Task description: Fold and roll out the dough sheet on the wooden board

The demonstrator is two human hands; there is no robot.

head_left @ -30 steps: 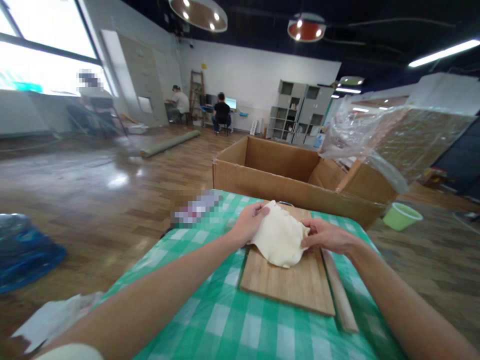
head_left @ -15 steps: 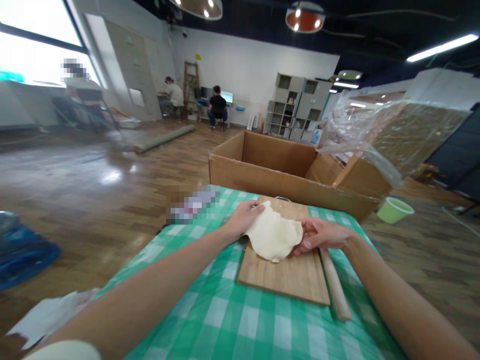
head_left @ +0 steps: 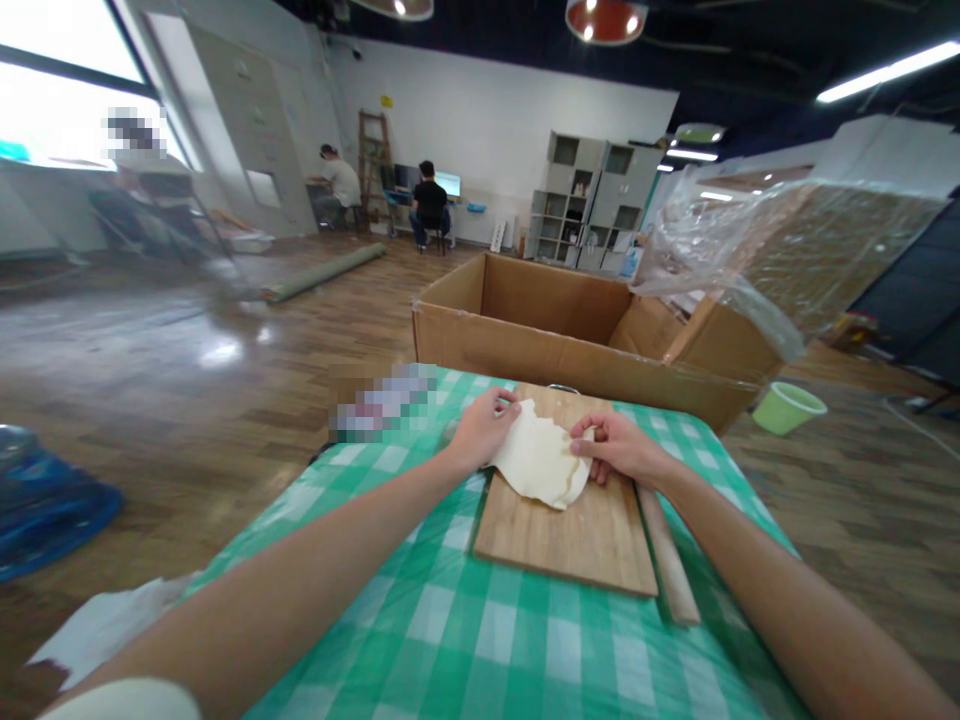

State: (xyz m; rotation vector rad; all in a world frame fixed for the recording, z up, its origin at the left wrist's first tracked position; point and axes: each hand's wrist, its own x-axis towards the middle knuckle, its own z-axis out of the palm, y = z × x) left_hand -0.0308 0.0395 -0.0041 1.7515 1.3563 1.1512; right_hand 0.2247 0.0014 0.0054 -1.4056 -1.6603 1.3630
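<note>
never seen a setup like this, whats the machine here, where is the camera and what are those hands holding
There is no machine here: the two arms belong to a person working with bare hands. The view comes from one camera worn on that person's head, looking forward and down, so you see roughly what they see.

In front of them is a table covered with a green and white checked cloth. On it lies a wooden board, with a rolling pin along its right side.

Both hands hold one thin, pale sheet that looks like dough: the left hand has its left edge, and the right hand pinches its right edge.

Beyond the table stands a big open box.
</note>
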